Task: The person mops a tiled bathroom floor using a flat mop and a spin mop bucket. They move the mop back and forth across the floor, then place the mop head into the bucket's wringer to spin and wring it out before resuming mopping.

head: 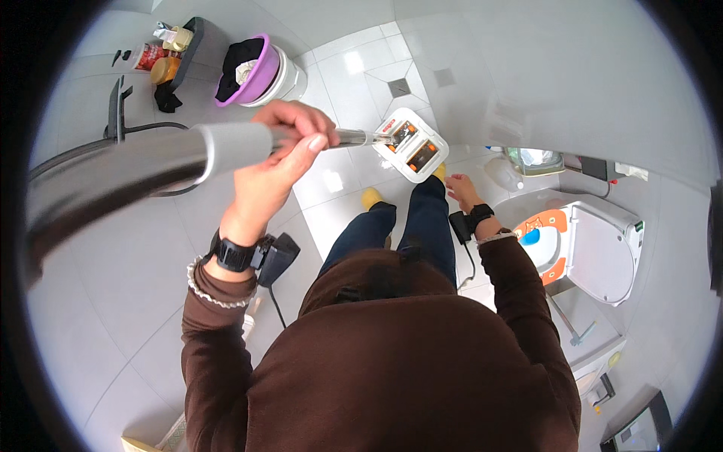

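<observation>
My left hand (288, 133) grips the metal pole (353, 137) of what looks like a flat mop, just below its grey sleeve (237, 148). The pole's top end looms large and blurred at the left. Its lower end reaches into one of the two dark slots of a white mop bucket (404, 155), so the mop head is hidden. Orange parts line both slots. Beside my right leg, my right hand (463, 191) hangs with nothing in it, its fingers loosely apart. The bucket stands on the tiles right in front of my yellow shoes (371, 198).
A toilet (601, 254) with an orange seat insert stands to the right, a plastic jug (502, 173) beyond it. A purple basin (262, 73) with dark cloth rests on a white bucket (291, 79). Left of it hangs a wall shelf (189, 53). A floor drain (399, 87) lies ahead.
</observation>
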`<state>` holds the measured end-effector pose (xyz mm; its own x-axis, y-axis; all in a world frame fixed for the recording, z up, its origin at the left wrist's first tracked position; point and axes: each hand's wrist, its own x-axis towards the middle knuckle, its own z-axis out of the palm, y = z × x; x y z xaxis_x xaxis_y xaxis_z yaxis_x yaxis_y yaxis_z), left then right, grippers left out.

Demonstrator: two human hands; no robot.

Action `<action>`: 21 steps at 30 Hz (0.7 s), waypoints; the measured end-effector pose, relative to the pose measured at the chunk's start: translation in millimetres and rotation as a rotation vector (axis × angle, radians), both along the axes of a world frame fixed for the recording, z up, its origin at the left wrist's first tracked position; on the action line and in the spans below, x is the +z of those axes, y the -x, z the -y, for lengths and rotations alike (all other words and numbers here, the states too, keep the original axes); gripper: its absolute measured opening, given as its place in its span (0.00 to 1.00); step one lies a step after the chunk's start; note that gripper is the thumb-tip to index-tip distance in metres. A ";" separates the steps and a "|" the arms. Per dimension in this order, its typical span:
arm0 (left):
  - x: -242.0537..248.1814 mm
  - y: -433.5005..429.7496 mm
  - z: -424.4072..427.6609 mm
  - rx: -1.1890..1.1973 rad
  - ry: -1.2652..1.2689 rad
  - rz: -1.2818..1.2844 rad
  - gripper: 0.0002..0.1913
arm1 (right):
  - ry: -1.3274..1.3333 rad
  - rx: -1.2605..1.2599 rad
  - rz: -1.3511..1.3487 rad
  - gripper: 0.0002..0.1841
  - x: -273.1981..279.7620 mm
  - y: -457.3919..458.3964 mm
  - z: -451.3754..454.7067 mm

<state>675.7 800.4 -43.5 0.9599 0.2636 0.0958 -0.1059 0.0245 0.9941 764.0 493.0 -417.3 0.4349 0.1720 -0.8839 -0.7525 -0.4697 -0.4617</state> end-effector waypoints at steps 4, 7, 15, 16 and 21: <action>-20.6 1.8 -0.1 0.019 -0.006 0.010 0.08 | -0.012 -0.079 -0.114 0.13 -51.3 2.2 -12.3; -29.2 8.7 0.9 0.084 -0.066 0.015 0.08 | 0.051 -0.021 -0.125 0.19 -87.8 -2.7 -31.4; -38.2 28.8 0.8 0.164 -0.083 0.059 0.13 | -0.020 -0.302 -0.030 0.27 -150.0 -15.4 -63.3; -40.6 29.3 -1.1 0.137 -0.078 0.057 0.13 | 0.000 -0.371 -0.050 0.29 -156.7 -16.8 -64.8; -55.6 22.7 -11.9 -0.049 -0.078 0.050 0.12 | -0.070 -0.419 -0.051 0.35 -182.7 -10.5 -58.6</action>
<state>653.0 812.3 -99.1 0.9649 0.2065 0.1619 -0.1556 -0.0468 0.9867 774.5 551.6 -600.0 0.4359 0.0500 -0.8986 -0.8944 -0.0870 -0.4387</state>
